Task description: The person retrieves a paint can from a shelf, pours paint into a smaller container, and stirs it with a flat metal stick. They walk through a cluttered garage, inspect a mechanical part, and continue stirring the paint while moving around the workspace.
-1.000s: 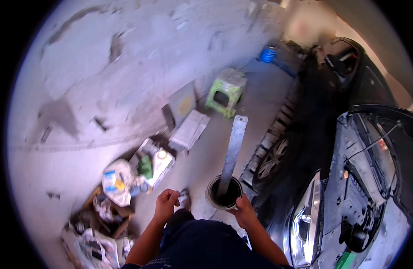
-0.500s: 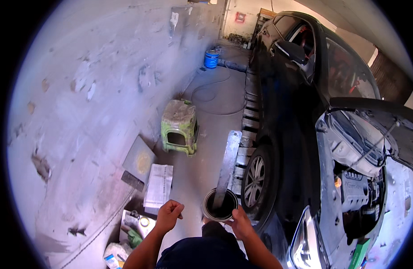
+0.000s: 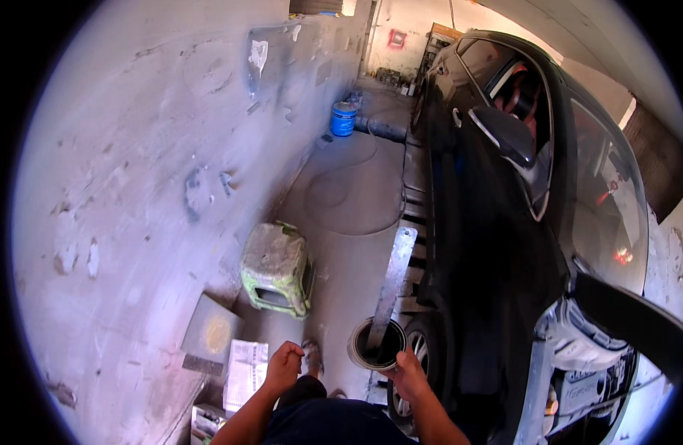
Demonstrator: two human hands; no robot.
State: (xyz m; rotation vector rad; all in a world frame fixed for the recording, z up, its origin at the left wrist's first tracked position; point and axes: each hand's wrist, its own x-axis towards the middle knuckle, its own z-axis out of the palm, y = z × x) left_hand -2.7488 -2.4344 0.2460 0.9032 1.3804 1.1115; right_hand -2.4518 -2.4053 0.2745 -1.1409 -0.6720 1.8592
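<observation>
My right hand grips the right side of an open round can, its inside dark, at my front right. A long flat metal strip, smeared grey and with a hole at its upper end, stands tilted in the can. What the can holds is too dark to make out. My left hand hangs apart from the can with its fingers curled closed, and nothing shows in them. Below it to the left lie printed paper sheets.
A paint-spotted green stool stands ahead on the left, near the wall. A grey board leans by the papers. Farther ahead are a blue bucket and a hose loop. A black car with its hood raised lines the right side.
My view has moved forward: the stool, papers and car front now sit lower in the picture. The can is still in my right hand, and a foot shows beside my left hand.
</observation>
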